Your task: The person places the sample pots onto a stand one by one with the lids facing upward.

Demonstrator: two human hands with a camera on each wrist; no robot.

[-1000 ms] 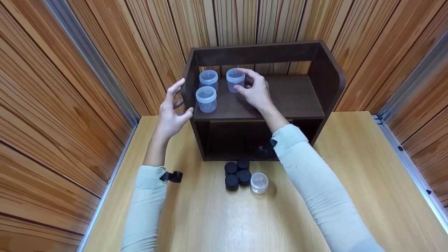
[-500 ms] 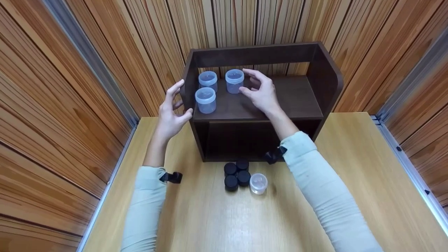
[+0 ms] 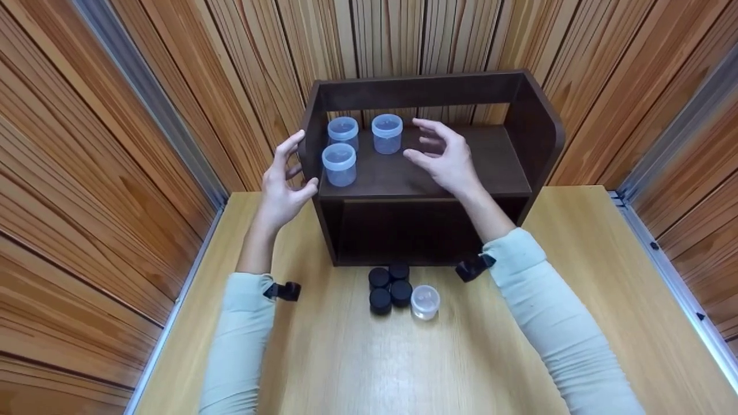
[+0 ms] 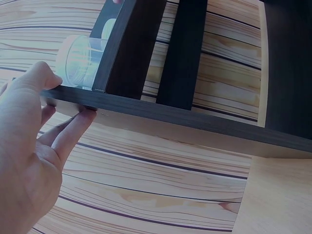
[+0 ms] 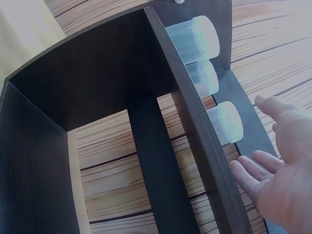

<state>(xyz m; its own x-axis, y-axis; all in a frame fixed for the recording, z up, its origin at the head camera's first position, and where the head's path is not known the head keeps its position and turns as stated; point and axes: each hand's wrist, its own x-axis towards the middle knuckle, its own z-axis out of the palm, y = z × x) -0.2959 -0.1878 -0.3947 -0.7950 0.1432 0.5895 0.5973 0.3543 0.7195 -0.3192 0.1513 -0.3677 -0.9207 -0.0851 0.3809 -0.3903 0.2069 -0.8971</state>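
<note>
My left hand grips the left side panel of a dark brown two-tier shelf. In the left wrist view its thumb and fingers lie on opposite faces of that panel. Three translucent lidded jars stand upright on the upper tier: a back-left jar, a front-left jar and a third jar toward the middle back. To the right of the third jar is my right hand, apart from it, with spread fingers and nothing held. The right wrist view shows the same gap between the hand and that jar.
In front of the shelf on the wooden table stands a cluster of several black-lidded jars, with a clear lidded jar right beside them. Wood-patterned walls close in the left, right and back.
My right hand has let go of the middle jar and drawn back to the right, its fingers widening. The jar stays on the upper tier. My left hand has kept its place.
</note>
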